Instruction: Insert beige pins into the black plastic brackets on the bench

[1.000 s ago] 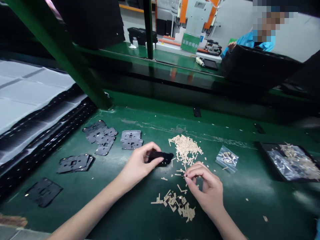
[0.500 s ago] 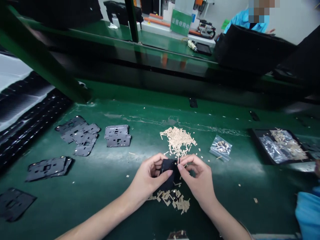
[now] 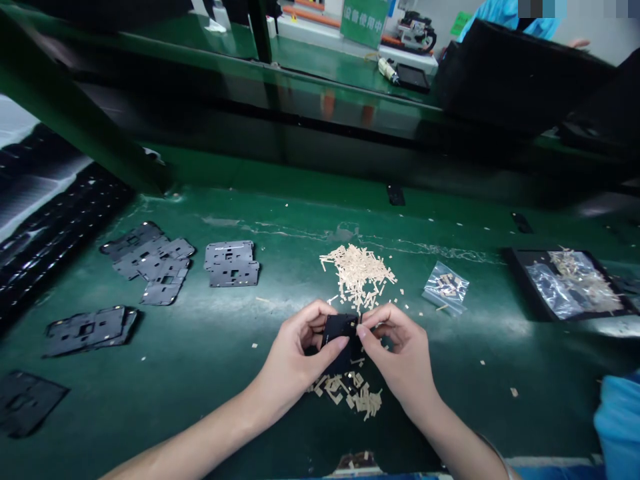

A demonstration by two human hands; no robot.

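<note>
Head view: the left hand (image 3: 303,350) is closing its thumb and fingers firmly around a black plate (image 3: 336,350), which is tilting above the green table (image 3: 170,373) near the middle of the work area. The right hand (image 3: 397,347) is bringing thumb and forefinger nearly together at the plate's upper right corner; whether those fingertips are gripping the edge or a small part cannot be told.

Beyond the hands, a pile of tan strips (image 3: 360,270) is lying loose; a smaller heap of tan pieces (image 3: 364,400) is lying just on the near side of the plate. To the right, a clear bag (image 3: 447,285) is holding similar pieces, and farther right a black tray (image 3: 517,267) is containing clear bags and more strips.

On the left, one grey plate (image 3: 233,263) is lying flat, an overlapping plate cluster (image 3: 153,263) is resting beside it, and a plate stack (image 3: 85,330) is lying nearer. A blue sleeve (image 3: 620,427) is showing at the right edge.
</note>
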